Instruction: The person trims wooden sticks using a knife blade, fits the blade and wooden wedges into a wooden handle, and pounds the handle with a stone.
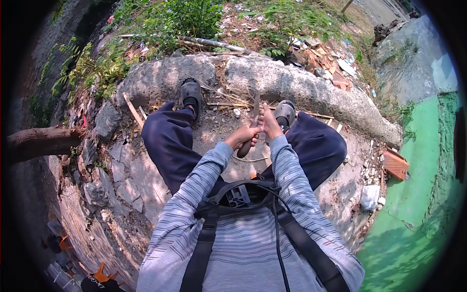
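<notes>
Knife between both knees, above stone paving; curved concrete kerb ahead of feet; shrubs beyond; pond right.

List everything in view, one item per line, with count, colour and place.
Long knife with dark handle: one, grey blade, held between both hands at centre.
Curved concrete kerb: one, grey, beyond the feet.
Thin wooden sticks: several, tan, on the ground by the feet.
Green weeds: many, top, behind the kerb.
Brown tree trunk: one, left edge.
Orange ridged tile: one, right.
Green water: right side.
Dark sandals: two, on the feet.
Left hand: gripping the handle.
Right hand: against the blade.
</notes>
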Available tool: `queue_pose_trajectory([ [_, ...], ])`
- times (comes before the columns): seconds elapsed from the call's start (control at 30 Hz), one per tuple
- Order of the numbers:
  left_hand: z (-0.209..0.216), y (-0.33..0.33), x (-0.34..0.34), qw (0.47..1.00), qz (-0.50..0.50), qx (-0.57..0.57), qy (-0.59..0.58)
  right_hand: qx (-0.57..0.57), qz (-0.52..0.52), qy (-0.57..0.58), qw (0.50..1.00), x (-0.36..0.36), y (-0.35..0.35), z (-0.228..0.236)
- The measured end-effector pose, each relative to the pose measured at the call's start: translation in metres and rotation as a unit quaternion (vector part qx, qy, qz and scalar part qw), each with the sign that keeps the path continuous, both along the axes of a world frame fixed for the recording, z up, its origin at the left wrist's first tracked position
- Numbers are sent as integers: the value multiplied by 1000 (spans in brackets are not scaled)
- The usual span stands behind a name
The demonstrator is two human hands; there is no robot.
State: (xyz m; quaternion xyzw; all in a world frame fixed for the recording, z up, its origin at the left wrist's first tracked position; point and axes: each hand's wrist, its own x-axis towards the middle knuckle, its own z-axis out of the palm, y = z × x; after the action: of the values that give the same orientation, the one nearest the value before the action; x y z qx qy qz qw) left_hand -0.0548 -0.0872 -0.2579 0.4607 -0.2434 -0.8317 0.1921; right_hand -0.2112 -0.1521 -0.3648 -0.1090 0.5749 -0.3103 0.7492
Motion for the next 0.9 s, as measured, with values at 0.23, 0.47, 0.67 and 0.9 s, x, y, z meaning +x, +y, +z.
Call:
queue_pose_trajectory([
  [0.23, -58, -37, -11, 995, 44, 72, 57, -10, -28, 80, 996, 22, 57, 38],
  [0.47, -59, -49, -36, 998, 29, 27, -39, -167, -75, 118, 976, 19, 71, 43],
  [0.67, -102, -46, -34, 998, 13, 55, 7, -156, -15, 154, 975, 20, 74, 48],
  [0.9, -99, -43, -38, 984, 71, 109, 122, -181, -24, 194, 964, 22, 93, 39],
])
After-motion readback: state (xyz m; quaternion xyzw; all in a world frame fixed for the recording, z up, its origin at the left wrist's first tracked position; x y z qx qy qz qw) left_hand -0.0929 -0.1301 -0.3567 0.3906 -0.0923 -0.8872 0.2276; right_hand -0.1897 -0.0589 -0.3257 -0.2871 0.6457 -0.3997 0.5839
